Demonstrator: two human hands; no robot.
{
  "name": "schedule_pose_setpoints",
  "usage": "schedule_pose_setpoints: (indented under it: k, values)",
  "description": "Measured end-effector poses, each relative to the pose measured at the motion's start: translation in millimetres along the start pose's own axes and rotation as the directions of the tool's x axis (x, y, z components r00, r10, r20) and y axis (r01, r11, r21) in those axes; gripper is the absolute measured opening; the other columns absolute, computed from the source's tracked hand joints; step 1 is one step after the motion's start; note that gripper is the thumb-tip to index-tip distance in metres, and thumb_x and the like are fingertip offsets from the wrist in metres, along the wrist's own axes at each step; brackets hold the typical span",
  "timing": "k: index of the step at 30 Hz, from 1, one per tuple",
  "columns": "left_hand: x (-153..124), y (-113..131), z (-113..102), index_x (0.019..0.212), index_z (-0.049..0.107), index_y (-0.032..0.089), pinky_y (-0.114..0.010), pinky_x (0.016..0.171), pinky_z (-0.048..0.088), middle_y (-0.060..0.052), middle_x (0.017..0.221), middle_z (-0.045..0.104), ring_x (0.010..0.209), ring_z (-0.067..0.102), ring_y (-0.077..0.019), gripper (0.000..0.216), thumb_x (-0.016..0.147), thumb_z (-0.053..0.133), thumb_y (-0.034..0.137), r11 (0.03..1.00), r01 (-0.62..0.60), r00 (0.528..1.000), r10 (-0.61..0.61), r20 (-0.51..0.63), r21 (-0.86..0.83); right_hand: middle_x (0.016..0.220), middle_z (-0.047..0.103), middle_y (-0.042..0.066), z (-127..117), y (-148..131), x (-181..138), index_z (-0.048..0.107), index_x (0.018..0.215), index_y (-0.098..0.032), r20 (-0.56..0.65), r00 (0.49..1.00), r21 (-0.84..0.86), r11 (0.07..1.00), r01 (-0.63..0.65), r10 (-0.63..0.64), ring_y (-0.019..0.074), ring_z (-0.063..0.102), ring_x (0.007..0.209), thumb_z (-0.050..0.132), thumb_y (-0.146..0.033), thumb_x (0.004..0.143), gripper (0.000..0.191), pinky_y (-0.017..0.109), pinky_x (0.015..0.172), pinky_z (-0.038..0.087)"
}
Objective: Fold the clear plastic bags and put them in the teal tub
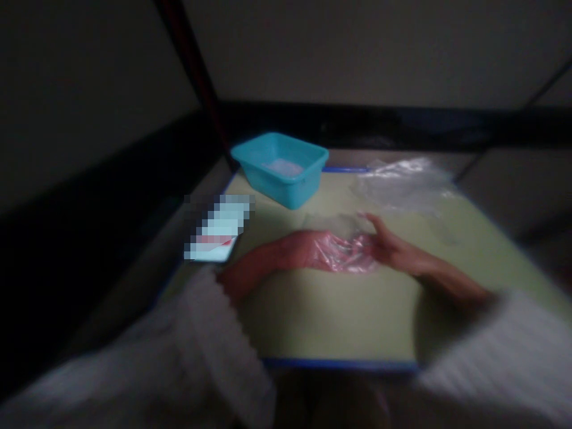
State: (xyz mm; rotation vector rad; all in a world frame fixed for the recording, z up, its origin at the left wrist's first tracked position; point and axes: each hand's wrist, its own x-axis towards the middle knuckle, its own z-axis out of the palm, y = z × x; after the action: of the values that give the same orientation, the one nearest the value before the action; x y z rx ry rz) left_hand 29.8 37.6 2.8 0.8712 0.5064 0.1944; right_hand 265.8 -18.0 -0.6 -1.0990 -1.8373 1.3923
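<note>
A crinkled clear plastic bag (342, 253) lies between my two hands over the middle of the table, with a pinkish tint showing through it. My left hand (297, 250) reaches in from the left, its front part covered by the shiny film, so its fingers cannot be made out. At the bag's right end, my right hand (388, 247) grips the film, thumb raised and pointing away from me. Just behind the bag is a pale see-through sheet (333, 223), too blurred to identify.
A turquoise plastic basket (292, 193) with something whitish inside stands at the table's back left. More clear plastic (402, 185) lies at the back right. A phone-like device (218, 232), its screen pixelated, is at the left edge. Blue edging borders the pale yellow-green table (339, 322).
</note>
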Motion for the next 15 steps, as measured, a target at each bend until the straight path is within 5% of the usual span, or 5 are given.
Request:
schedule_pose_setpoints:
  k: [15]
  values:
    - [-2.3,0.0,0.1,0.119,0.052,0.002,-0.045,0.093,0.043,-0.018,0.107,0.066,0.104,0.062,-0.0256,0.038,0.091,0.040,0.025,0.992,-0.038,0.997,0.045,-0.055,0.124,0.095,0.060,0.004,3.2,0.2,1.6,0.019,0.132,-0.027,-0.023,1.000,0.066,0.998,-0.014,0.016,0.0165,0.061,0.076,0.059,-0.025,0.079,0.067,0.027,0.060,0.048]
